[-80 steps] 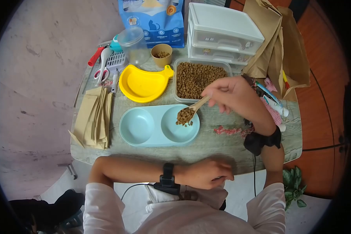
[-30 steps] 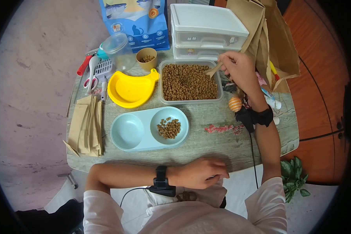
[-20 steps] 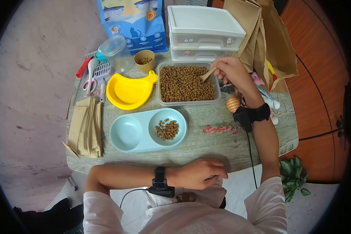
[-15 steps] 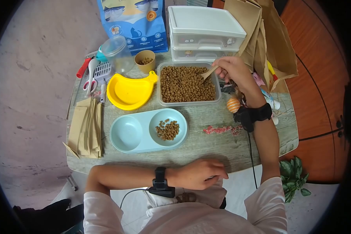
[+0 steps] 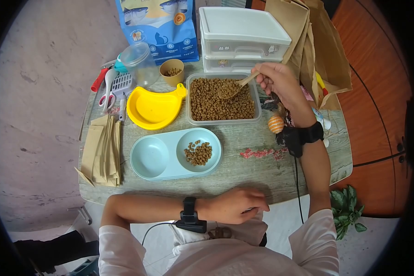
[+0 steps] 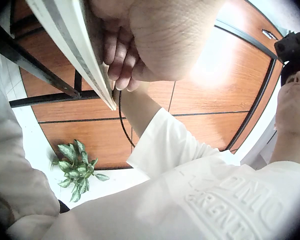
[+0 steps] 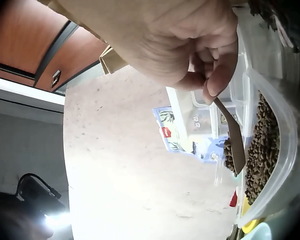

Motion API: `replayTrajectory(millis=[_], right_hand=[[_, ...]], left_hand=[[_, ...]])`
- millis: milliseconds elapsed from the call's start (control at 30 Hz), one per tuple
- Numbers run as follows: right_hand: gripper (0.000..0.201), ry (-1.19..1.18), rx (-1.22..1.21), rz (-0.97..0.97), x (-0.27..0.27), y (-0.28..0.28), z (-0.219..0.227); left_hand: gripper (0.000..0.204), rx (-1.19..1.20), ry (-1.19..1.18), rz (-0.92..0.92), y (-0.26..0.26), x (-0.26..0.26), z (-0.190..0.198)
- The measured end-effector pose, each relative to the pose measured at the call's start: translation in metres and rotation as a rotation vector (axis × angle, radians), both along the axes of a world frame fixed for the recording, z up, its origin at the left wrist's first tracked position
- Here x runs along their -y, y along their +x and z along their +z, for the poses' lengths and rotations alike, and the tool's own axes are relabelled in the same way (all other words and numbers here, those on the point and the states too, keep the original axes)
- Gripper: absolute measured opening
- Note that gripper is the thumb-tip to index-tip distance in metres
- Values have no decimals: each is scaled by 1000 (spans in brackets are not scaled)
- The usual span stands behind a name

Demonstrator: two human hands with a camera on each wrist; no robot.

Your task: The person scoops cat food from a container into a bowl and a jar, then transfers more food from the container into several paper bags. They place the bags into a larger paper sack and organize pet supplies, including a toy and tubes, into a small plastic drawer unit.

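My right hand (image 5: 277, 83) pinches the handle of a wooden spoon (image 5: 244, 82) above a clear plastic container (image 5: 223, 122) of brown kibble (image 5: 207, 103). Kibble heaps in the bowl of that spoon, also visible in the right wrist view, where the spoon (image 7: 233, 132) hangs beside the container's rim. A light blue double pet bowl (image 5: 171, 154) stands nearer to me; a small pile of kibble lies in its right-hand well, and the left well holds none. My left hand (image 5: 239, 205) rests at the table's front edge, fingers loosely curled with nothing in them.
Left of the container are a yellow dish (image 5: 154, 108), a small tan cup (image 5: 172, 73) with kibble and a clear jar (image 5: 140, 64). Folded paper bags (image 5: 100, 152) lie at the left. Behind stand a blue food bag (image 5: 163, 39) and white drawers (image 5: 244, 37). An orange ball (image 5: 275, 124) sits by my right wrist.
The kibble that was in the spoon dropped into the bowl's right well. My right hand returned to the container, dipped the spoon in, and raised it filled. The left hand stayed put.
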State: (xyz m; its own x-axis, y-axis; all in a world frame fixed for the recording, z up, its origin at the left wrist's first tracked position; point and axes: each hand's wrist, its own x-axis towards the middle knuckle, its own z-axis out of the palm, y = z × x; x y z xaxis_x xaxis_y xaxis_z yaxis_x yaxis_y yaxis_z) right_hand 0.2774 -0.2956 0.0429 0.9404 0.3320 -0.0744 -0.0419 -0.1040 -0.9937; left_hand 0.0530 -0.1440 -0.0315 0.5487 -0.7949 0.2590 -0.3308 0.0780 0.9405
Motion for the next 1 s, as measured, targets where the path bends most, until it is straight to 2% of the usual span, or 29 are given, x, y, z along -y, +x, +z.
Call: replayTrajectory(millis=[133, 300, 700, 833, 1000], right_hand=[[24, 28, 15, -1, -12, -16, 13], [24, 41, 32, 98, -27, -40, 26], [21, -159, 33, 376, -54, -80, 25], [20, -127, 32, 409, -57, -90, 23], [19, -177, 161, 480, -57, -93, 24]], left_hand=[[22, 1, -12, 7, 0, 0, 0], [22, 13, -21, 15, 0, 0, 1], [21, 31, -14, -1, -1, 0, -2], [20, 21, -22, -1, 0, -1, 1], [20, 23, -24, -1, 0, 0, -1]])
